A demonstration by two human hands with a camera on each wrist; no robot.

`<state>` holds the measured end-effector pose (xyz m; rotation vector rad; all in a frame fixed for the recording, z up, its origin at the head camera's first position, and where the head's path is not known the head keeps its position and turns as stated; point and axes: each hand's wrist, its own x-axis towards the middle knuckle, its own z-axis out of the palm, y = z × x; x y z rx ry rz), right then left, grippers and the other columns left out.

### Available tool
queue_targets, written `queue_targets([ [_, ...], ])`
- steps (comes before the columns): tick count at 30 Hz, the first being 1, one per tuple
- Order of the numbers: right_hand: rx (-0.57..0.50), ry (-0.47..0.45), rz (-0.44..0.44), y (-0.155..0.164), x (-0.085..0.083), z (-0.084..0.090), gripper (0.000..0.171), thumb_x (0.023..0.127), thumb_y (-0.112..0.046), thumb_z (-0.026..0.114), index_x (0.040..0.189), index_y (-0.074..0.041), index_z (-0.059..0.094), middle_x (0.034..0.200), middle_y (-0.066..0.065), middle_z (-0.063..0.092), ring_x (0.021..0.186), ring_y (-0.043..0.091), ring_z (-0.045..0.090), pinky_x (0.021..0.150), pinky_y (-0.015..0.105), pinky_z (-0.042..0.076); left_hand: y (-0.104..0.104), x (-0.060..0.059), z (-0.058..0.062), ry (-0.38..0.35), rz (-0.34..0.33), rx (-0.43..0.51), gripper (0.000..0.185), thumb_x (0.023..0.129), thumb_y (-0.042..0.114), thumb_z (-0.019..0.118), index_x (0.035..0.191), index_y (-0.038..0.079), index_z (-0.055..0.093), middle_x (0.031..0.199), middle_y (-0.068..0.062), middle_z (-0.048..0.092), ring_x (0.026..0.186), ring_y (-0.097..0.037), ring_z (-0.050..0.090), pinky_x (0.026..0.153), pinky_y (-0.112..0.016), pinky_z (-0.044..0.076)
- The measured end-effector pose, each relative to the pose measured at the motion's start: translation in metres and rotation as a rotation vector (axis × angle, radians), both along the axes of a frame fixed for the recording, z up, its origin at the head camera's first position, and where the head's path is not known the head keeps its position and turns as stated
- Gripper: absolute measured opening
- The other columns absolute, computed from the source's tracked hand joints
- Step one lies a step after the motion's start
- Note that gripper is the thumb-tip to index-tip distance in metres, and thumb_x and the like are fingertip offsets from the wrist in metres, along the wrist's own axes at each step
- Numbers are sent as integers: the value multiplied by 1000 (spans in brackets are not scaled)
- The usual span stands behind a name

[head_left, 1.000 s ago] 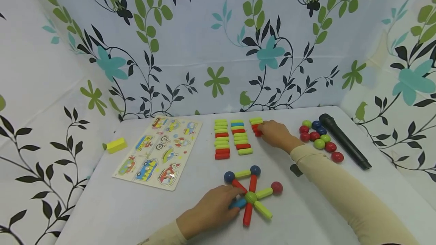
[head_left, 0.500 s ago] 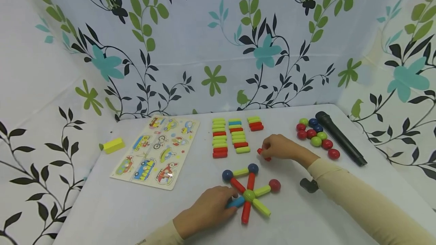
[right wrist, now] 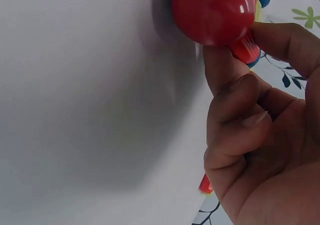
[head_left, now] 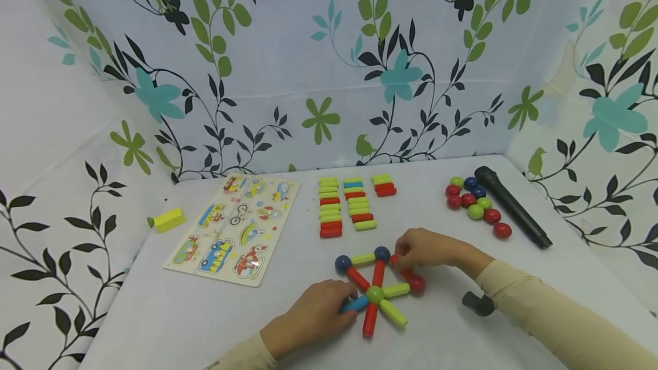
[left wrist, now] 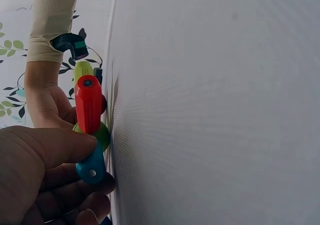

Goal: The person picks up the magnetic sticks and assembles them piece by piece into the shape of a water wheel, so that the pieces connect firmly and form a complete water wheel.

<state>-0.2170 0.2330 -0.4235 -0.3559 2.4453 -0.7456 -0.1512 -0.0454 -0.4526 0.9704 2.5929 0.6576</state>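
The right hand (head_left: 424, 249) pinches a red stick (head_left: 403, 268) in its grip, laying it between the blue ball (head_left: 382, 254) at the top of the stick-and-ball figure (head_left: 377, 290) and the red ball (head_left: 416, 284) at the figure's right tip; the right wrist view shows the fingers (right wrist: 235, 102) closed on the stick right against that red ball. The left hand (head_left: 313, 318) rests on the bench (head_left: 180, 313), its grip curled round the blue stick (head_left: 356, 304) that points left from the green centre ball (head_left: 376, 294).

The figure lies near the bench's front edge, with bare surface to its left and behind it up to the rows of spare sticks (head_left: 349, 207). The vehicle puzzle board (head_left: 236, 227) sits well to the left, its near corner close to the open middle. A yellow block (head_left: 168, 220) lies at the left edge. The cluster of loose balls (head_left: 475, 205) sits just beside a black torch (head_left: 511, 207) near the right edge.
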Motion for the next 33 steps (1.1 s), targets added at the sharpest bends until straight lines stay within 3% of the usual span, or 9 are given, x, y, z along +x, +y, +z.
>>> queue_targets([
  [5, 27, 6, 37, -4, 1, 1, 8, 85, -22, 76, 86, -16, 71, 76, -3, 65, 76, 16, 58, 69, 31, 49, 0, 0, -1, 6, -8, 2, 22, 90, 26, 79, 109, 18, 71, 82, 17, 61, 73, 0, 52, 73, -20, 50],
  [18, 16, 4, 22, -4, 2, -2, 7, 87, -21, 76, 88, -16, 72, 77, -3, 66, 76, 15, 59, 71, 31, 51, 2, 0, 1, 18, -3, -3, 22, 89, 25, 79, 109, 18, 72, 80, 17, 60, 72, 0, 52, 72, -19, 50],
  [23, -4, 23, 44, -3, 4, -2, 5, 88, -19, 74, 89, -15, 71, 76, -4, 65, 75, 15, 59, 70, 31, 50, 2, 2, 2, 18, -1, -3, 29, 90, 23, 77, 117, 17, 70, 78, 16, 59, 69, -1, 51, 69, -20, 49],
  [30, -13, 37, 58, -2, 6, -3, 5, 89, -19, 74, 92, -16, 72, 77, -4, 64, 75, 14, 59, 70, 31, 51, 2, 1, 2, 35, -1, -12, 39, 92, 24, 76, 129, 21, 64, 96, 14, 67, 79, 0, 55, 82, -25, 55],
  [33, -12, 43, 60, -2, 5, -4, 5, 89, -20, 74, 93, -16, 72, 77, -4, 64, 75, 14, 59, 70, 31, 51, 2, 1, 3, 30, 10, -17, 39, 91, 24, 76, 128, 20, 64, 92, 14, 65, 77, -1, 54, 80, -25, 55],
])
